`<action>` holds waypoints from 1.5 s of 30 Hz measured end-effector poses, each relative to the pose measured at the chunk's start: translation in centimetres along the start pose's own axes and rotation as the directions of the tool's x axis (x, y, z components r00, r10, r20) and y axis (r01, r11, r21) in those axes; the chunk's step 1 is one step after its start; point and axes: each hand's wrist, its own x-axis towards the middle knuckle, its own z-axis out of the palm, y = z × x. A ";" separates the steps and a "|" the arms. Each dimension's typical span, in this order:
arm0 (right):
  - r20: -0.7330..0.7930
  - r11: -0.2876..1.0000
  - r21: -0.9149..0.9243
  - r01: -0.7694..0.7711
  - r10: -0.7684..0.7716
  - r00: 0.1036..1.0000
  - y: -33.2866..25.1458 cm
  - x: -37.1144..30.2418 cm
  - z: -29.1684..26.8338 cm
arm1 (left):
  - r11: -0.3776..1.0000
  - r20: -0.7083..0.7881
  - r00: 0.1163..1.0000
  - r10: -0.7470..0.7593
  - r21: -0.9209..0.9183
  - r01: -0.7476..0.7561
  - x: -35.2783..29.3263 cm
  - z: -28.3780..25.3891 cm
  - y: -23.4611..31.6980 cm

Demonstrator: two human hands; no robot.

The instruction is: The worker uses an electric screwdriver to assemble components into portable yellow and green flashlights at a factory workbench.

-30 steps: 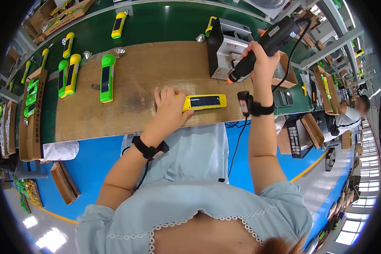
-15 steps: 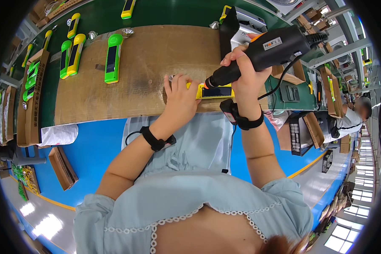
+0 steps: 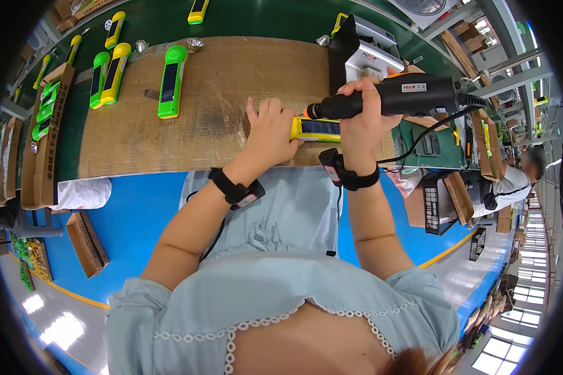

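Plastic seems to form the casing of the yellow lamp (image 3: 316,130), which lies lengthwise from left to right on the cardboard sheet (image 3: 213,81) over the desk (image 3: 263,20), near its front edge, with its dark panel (image 3: 324,127) facing up. I would expect it to be light and stiff, unlikely to bend under finger pressure, but smooth enough to skid or spin on the cardboard if pushed from one side only. The left hand (image 3: 269,134) is closed over its left end, thumb on the near side and fingers on the far side, so that end is mostly hidden; it looks a sound place to hold, since it spares the panel, probably the part most easily scratched or cracked. The narrow yellow rims along both long sides would serve as well. The right hand (image 3: 369,122) is wrapped round the black electric screwdriver (image 3: 419,95), held nearly level, its orange-ringed nose just beside the left fingertips; whether the tip touches the casing cannot be made out. That tool looks much heavier than the lamp, best gripped round its barrel, with the trailing cord (image 3: 433,126) clear of the work.
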 end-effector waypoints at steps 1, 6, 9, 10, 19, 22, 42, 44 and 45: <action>-0.036 1.000 0.021 0.012 -0.012 0.999 0.2 0.0 0.0 | 1.000 0.005 1.000 0.000 -0.001 0.000 0.1 0.0 0.0; -0.139 0.999 0.045 0.018 -0.011 0.990 0.4 -0.3 0.2 | 1.000 0.041 0.999 -0.008 -0.018 0.008 0.6 -0.3 -0.2; -0.155 0.999 0.051 0.003 0.005 0.988 0.5 -0.4 0.2 | 1.000 0.069 0.997 -0.017 -0.004 0.018 0.7 -0.2 -0.4; -0.146 0.998 0.060 0.011 -0.002 0.989 0.5 -0.4 0.1 | 1.000 0.064 0.998 -0.011 -0.004 0.011 0.8 -0.2 -0.5; -0.131 0.999 0.045 0.026 -0.020 0.991 0.6 -0.9 0.1 | 1.000 0.061 0.998 -0.010 -0.017 0.011 0.6 0.0 -0.5; -0.135 1.000 0.021 0.023 -0.020 0.991 0.7 -1.0 0.0 | 0.999 0.036 0.999 0.000 -0.042 0.001 0.5 0.2 -0.7; 0.030 0.976 -0.218 -0.014 0.022 0.999 -1.0 0.9 0.5 | 0.997 -0.034 0.998 0.052 -0.054 -0.054 -0.8 0.2 -0.3; -0.054 0.994 -0.106 0.034 -0.040 0.998 -1.4 1.0 0.6 | 0.996 -0.033 0.998 0.055 -0.063 -0.058 -0.7 0.3 -0.3; -0.054 0.993 -0.109 0.035 -0.041 0.998 -1.5 1.1 0.7 | 0.996 -0.033 0.998 0.057 -0.066 -0.059 -0.7 0.3 -0.3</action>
